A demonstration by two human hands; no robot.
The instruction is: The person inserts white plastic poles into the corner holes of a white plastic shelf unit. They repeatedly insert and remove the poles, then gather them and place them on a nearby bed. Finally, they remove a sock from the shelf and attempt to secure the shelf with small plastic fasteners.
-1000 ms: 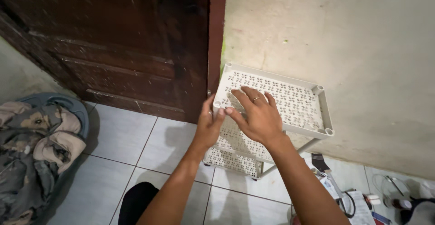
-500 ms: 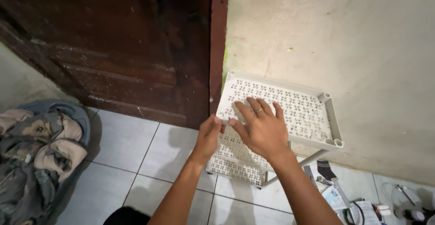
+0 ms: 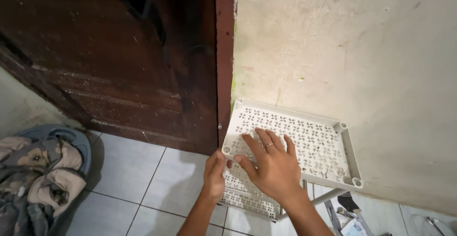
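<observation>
A white plastic rack stands against the wall, its top shelf (image 3: 312,131) perforated with small patterns and with round sockets at the corners. My right hand (image 3: 269,164) lies flat on that top shelf, fingers spread, a ring on one finger. My left hand (image 3: 215,173) grips the shelf's front left edge near the corner socket. A lower shelf (image 3: 247,199) of the same rack shows beneath my hands, partly hidden by them.
A dark brown wooden door (image 3: 119,60) fills the left, with a rough cream wall (image 3: 352,55) on the right. A blue basin with crumpled clothes (image 3: 38,174) sits on the tiled floor at left. Cables and small items (image 3: 352,217) lie at the bottom right.
The view has shifted slightly, so the rack sits lower right in the frame. My right hand has flattened on the top shelf; my left hand stays at its front left edge.
</observation>
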